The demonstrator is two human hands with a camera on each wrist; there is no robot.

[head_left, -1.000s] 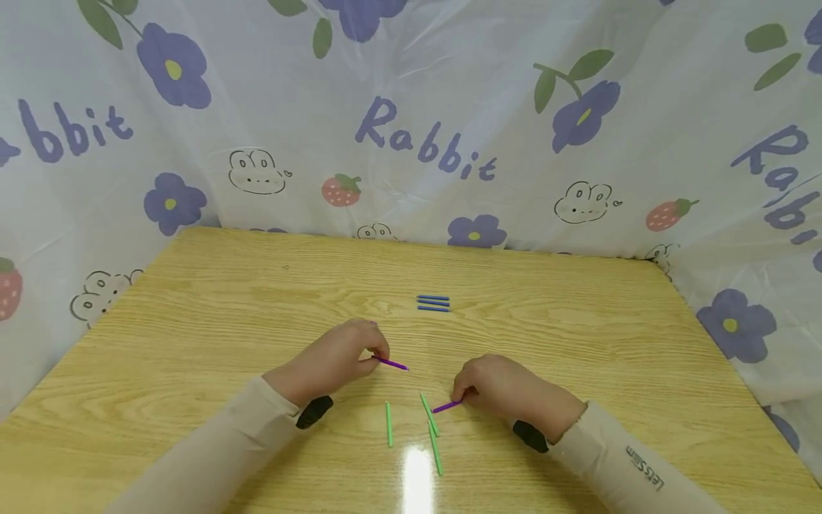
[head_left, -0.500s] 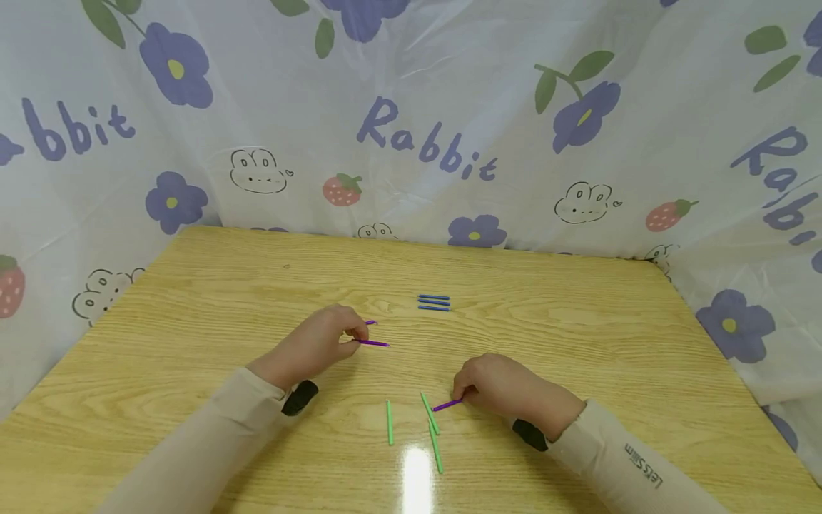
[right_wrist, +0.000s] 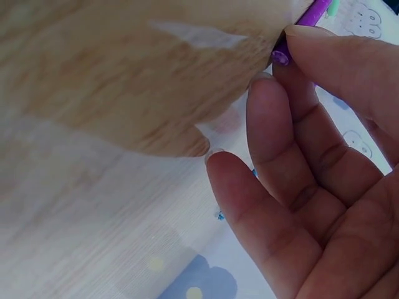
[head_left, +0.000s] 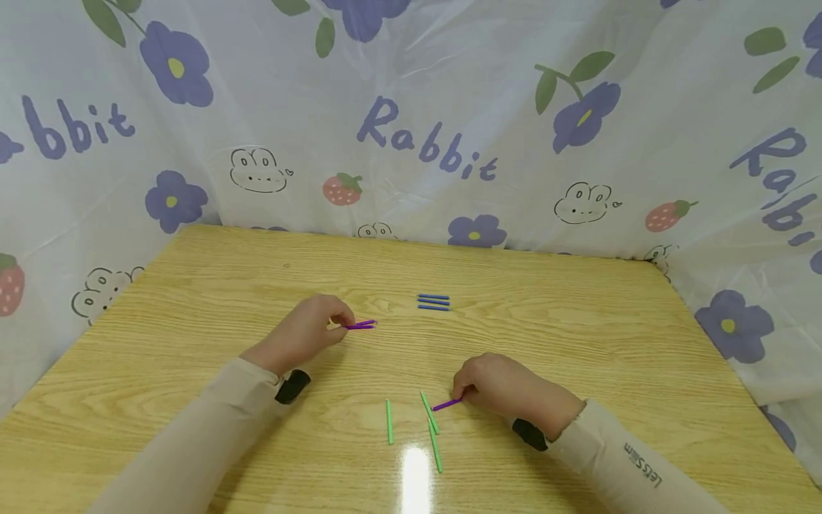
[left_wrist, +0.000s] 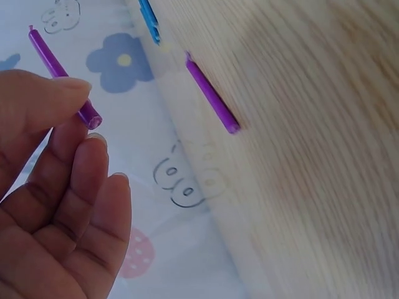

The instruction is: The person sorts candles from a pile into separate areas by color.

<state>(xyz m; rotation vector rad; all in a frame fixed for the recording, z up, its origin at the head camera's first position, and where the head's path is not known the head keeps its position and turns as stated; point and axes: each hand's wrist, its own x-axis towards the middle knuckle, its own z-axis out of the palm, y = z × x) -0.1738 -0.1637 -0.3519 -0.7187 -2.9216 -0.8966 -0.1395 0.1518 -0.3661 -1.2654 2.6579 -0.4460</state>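
Note:
In the head view my left hand pinches a purple candle between thumb and fingers, left of the table's middle. A second purple candle lies on the wood close beside it. Over on the right, my right hand pinches another purple candle by one end. Its other end points left, at a green candle on the table. One more green candle meets that one end to end, while a third green candle lies apart to the left.
Three blue candles lie side by side farther back on the wooden table. A patterned white curtain rises behind the table and along its sides. Glare shows at the front.
My left hand has carried its purple candle left and away from me, bringing it beside the purple candle on the table. The right hand has stayed in place.

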